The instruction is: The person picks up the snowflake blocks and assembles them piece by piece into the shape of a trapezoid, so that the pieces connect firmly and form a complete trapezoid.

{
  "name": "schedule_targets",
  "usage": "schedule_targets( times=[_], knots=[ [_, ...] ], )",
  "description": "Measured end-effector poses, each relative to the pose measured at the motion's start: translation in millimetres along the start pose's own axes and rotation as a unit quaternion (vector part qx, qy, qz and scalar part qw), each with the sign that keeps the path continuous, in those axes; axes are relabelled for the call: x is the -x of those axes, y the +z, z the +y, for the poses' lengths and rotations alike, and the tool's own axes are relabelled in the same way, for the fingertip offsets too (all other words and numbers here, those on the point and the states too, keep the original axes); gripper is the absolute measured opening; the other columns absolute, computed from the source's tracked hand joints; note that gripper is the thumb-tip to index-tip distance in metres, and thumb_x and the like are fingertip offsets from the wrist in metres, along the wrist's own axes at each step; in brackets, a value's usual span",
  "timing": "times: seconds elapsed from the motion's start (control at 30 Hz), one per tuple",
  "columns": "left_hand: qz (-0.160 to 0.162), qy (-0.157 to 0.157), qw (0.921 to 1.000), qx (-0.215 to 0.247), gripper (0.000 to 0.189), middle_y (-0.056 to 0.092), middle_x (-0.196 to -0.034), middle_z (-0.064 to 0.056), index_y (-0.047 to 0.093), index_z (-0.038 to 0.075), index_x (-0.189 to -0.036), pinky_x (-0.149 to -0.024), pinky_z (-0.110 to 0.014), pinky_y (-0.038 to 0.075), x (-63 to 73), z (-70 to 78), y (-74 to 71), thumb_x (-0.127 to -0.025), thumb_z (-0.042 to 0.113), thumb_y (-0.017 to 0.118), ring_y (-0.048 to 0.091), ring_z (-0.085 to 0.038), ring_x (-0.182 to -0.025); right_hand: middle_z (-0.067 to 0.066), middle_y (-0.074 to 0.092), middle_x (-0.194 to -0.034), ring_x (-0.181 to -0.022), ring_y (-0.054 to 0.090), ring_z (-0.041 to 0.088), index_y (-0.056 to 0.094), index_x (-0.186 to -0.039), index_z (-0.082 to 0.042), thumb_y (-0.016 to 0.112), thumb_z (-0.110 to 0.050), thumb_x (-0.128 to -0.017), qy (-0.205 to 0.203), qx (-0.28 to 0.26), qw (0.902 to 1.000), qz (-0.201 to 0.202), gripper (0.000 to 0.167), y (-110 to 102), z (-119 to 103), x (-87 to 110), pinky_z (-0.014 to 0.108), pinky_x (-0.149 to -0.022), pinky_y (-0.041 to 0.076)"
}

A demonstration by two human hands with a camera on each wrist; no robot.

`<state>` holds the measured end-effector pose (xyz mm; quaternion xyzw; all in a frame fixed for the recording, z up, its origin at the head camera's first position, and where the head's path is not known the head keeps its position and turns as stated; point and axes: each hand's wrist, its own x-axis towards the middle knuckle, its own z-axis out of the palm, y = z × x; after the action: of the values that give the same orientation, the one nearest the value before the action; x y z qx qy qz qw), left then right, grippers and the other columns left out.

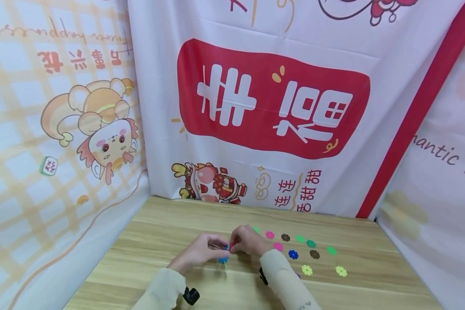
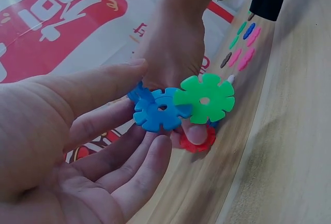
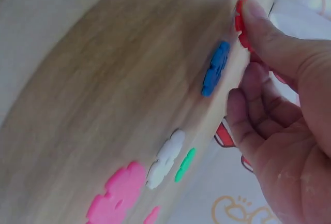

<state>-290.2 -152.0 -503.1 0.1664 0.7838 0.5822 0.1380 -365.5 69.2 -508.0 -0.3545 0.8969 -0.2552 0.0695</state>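
My left hand (image 1: 202, 251) pinches a small cluster of flower-shaped plastic discs. In the left wrist view a blue notched disc (image 2: 155, 116) is slotted with a bright green disc (image 2: 207, 99), and another blue piece (image 2: 138, 92) sits near the thumb. My right hand (image 1: 251, 240) is close beside it, thumb and finger pinching a red notched disc (image 3: 242, 25). The red disc overlaps the lower edge of the green one in the left wrist view. Part of the cluster is hidden behind the fingers.
On the wooden table (image 1: 147, 241), several loose discs lie to the right, including a pink disc (image 1: 270, 235), a brown disc (image 1: 314, 254) and a yellow disc (image 1: 341, 271). A blue disc (image 3: 215, 69) and a white disc (image 3: 165, 159) lie near my right hand. Printed cloth (image 1: 162, 129) hangs behind.
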Motion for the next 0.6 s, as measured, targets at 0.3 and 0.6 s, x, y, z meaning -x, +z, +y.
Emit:
schedule_targets(
  times=[0.3, 0.6],
  knots=[
    [0.000, -0.007, 0.9999, -0.009, 0.039, 0.076, -0.119, -0.006, 0.072, 0.008, -0.127, -0.098, -0.036, 0.057, -1.5, 2.7, 8.6, -0.094, 0.027, 0.081, 0.070, -0.017, -0.106, -0.003, 0.072, -0.084, -0.072, 0.059, 0.004, 0.074, -0.089, -0.013, 0.075, -0.016, -0.099, 0.003, -0.081, 0.9964, 0.025, 0.011, -30.5, 7.3, 32.2, 0.020, -0.064, 0.052],
    [-0.007, 0.004, 1.0000, 0.004, 0.035, 0.076, -0.116, -0.007, 0.073, 0.006, -0.125, -0.096, -0.034, 0.059, 3.6, 5.6, 15.0, -0.094, 0.020, 0.081, 0.070, -0.018, -0.103, 0.012, 0.076, -0.092, -0.072, 0.060, 0.009, 0.074, -0.093, -0.014, 0.070, -0.020, -0.103, -0.018, -0.119, 0.9921, 0.037, 0.013, -47.3, -9.0, 54.0, 0.021, -0.064, 0.053]
  ],
)
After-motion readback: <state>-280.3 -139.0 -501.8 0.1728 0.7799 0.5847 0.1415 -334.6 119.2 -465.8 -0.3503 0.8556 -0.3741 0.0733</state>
